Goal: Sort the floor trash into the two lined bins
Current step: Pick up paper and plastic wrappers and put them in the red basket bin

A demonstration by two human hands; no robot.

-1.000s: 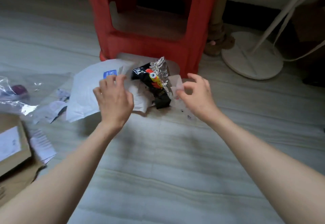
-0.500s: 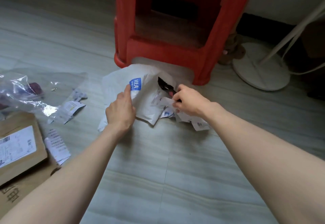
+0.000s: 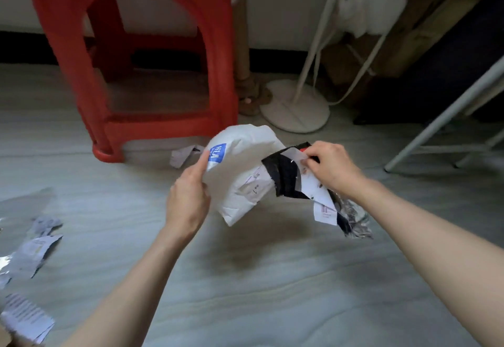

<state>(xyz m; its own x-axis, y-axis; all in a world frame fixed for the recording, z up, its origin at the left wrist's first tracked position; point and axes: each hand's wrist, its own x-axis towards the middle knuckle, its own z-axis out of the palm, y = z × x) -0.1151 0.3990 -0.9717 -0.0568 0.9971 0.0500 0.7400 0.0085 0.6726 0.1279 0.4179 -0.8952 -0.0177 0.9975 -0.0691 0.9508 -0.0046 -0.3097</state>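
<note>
Sorting seems only at its beginning, no bin in view: the left hand point(image 3: 188, 199) has its grip on a soft white mailer bag point(image 3: 240, 172), the right hand point(image 3: 331, 168) pinches a crinkly black foil wrapper point(image 3: 286, 179) with paper slips, and torn paper scraps point(image 3: 35, 251) lie on the floor at 8 o'clock.

A smooth white plastic mailer bag point(image 3: 245, 172), crinkled silvery foil wrapper point(image 3: 354, 218), glossy red plastic stool point(image 3: 136, 33), matt grey floor point(image 3: 245, 278).
</note>
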